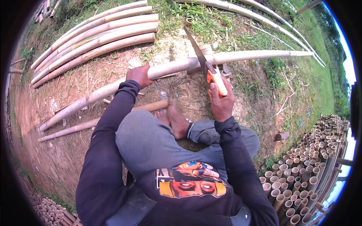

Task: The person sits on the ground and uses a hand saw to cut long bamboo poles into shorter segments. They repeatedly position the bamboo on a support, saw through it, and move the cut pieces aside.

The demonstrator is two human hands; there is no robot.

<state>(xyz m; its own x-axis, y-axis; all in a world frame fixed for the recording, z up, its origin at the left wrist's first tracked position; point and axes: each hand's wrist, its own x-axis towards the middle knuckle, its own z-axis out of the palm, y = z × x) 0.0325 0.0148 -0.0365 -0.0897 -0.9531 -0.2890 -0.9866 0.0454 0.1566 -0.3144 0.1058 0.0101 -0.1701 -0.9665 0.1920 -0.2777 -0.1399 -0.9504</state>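
A long pale bamboo pole (169, 68) lies across in front of me, over a short block of bamboo or wood (206, 49). My left hand (140, 76) is wrapped round the pole, left of the saw. In my right hand (222, 98) is the orange handle of a hand saw (197, 49), its blade pointing away from me. The blade crosses the pole near the block; how deep its teeth sit in the bamboo I cannot tell.
Several bamboo poles (109, 28) lie side by side at the far left. A shorter pole (86, 124) rests near my bare feet (176, 119). Beyond are more long poles (260, 16). A big stack of cut bamboo tubes (298, 169) stands at the right, another stack (47, 207) at the lower left.
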